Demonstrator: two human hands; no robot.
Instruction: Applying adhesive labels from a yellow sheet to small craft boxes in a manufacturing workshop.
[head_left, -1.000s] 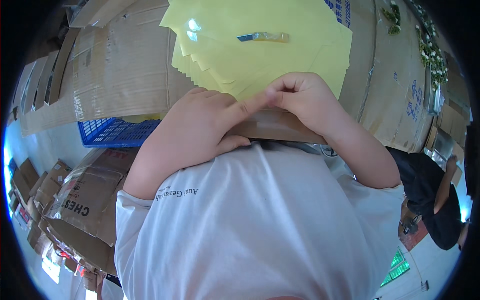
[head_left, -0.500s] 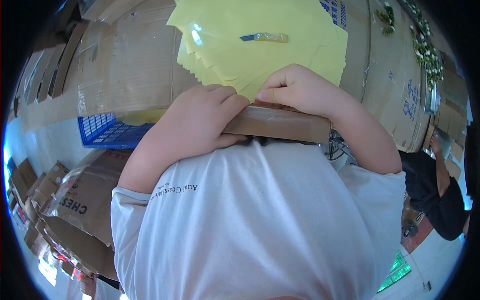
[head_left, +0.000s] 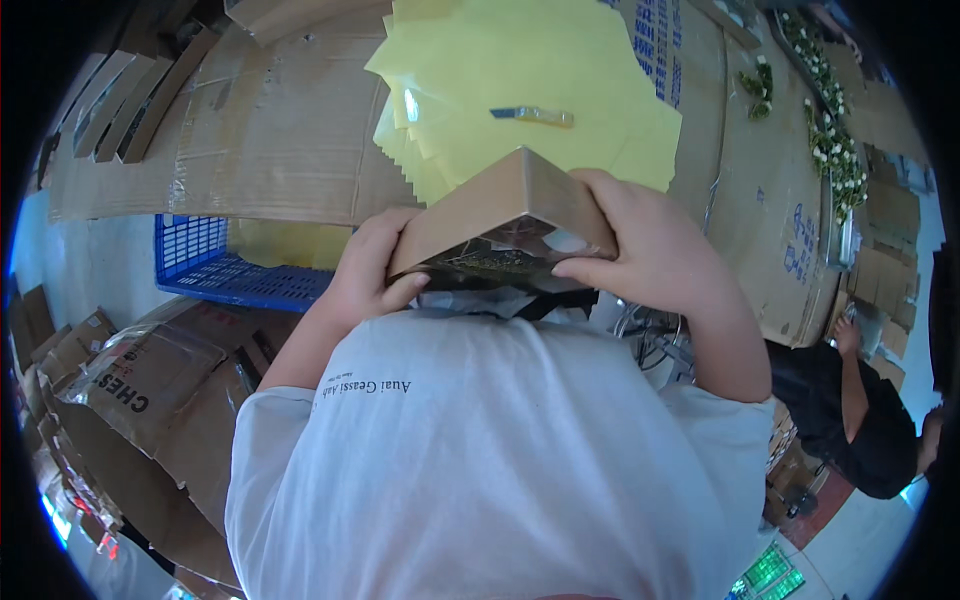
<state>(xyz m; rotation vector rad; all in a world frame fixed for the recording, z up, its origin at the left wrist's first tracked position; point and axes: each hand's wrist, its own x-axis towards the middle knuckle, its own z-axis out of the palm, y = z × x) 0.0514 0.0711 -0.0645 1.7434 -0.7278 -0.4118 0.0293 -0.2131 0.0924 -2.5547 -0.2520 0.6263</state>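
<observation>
Close in front of my chest I hold a shallow box frame (head_left: 480, 205) with plain brown sides. It is tilted so that one corner points away from me and its dark, glossy face turns towards me. My left hand (head_left: 372, 262) grips the left end, thumb along the lower edge. My right hand (head_left: 640, 235) is closed on the right side, with its thumb against the glossy face. Beyond the frame lies a fanned stack of yellow sheets (head_left: 480, 60), and a utility knife (head_left: 532, 116) rests on it, blade to the left.
Flattened cardboard (head_left: 290, 130) covers the table. A blue plastic crate (head_left: 235, 290) sits at the left near edge, with something yellow inside. Several similar frames (head_left: 150, 100) stand far left. White flowers (head_left: 838, 160) lie far right, near a person in a dark top (head_left: 850, 410).
The frame has turned and tilted up, and its glossy face now shows. My left hand has moved left to one end; my right hand has shifted from its far edge to its right side.
</observation>
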